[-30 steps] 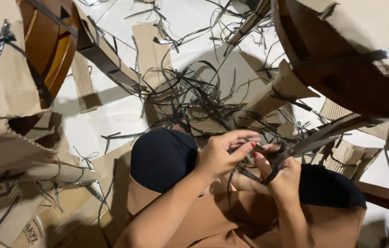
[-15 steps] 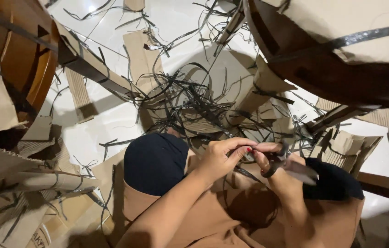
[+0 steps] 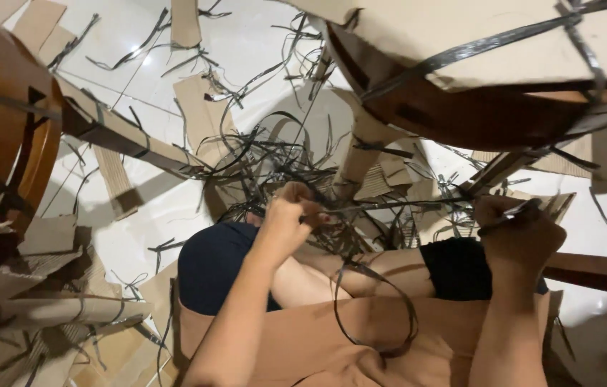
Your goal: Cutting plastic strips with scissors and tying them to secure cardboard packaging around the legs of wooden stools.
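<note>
Gripping black strap [image 3: 389,206] — thin, taut | left hand [image 3: 285,218], right hand [image 3: 518,233] clenched on ends

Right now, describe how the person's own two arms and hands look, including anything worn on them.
Both forearms are bare, with no sleeves, gloves, watch or bracelet in sight. The left hand shows red-painted fingernails. The right hand is seen from the back, so its nails cannot be judged. No ring is clear on either. Below the arms, the person wears a tan garment and dark shorts.
</note>
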